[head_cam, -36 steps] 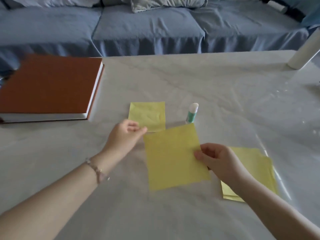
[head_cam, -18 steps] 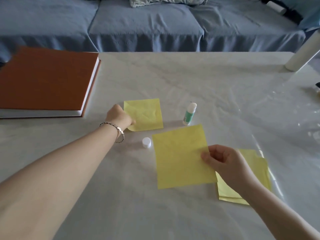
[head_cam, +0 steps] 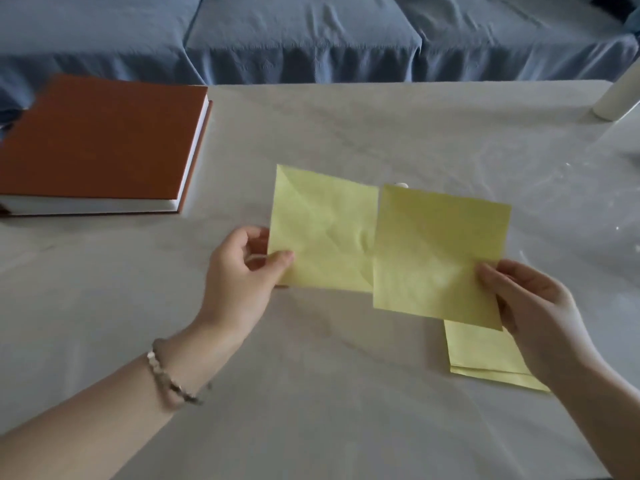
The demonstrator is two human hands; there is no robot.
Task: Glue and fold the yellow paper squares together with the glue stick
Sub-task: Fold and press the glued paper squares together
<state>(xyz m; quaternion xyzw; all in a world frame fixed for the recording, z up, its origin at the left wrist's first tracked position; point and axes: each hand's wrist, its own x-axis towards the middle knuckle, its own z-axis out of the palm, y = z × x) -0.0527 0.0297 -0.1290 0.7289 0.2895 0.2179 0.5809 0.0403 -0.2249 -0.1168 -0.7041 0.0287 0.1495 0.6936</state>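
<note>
Yellow creased square (head_cam: 322,233), flat on the worktop (head_cam: 346,410) before, now lifted right of the book (head_cam: 100,140), pinched at its corner by left grip (head_cam: 242,271); right grip (head_cam: 530,306) pinching second square (head_cam: 440,258), overlapping.

I can read no text, label, brand or number here. The brown book (head_cam: 100,140) at ten o'clock has a plain cover. The left yellow square (head_cam: 322,230) and right yellow square (head_cam: 440,258) carry only creases. The glue stick (head_cam: 401,185) is nearly all hidden.
</note>
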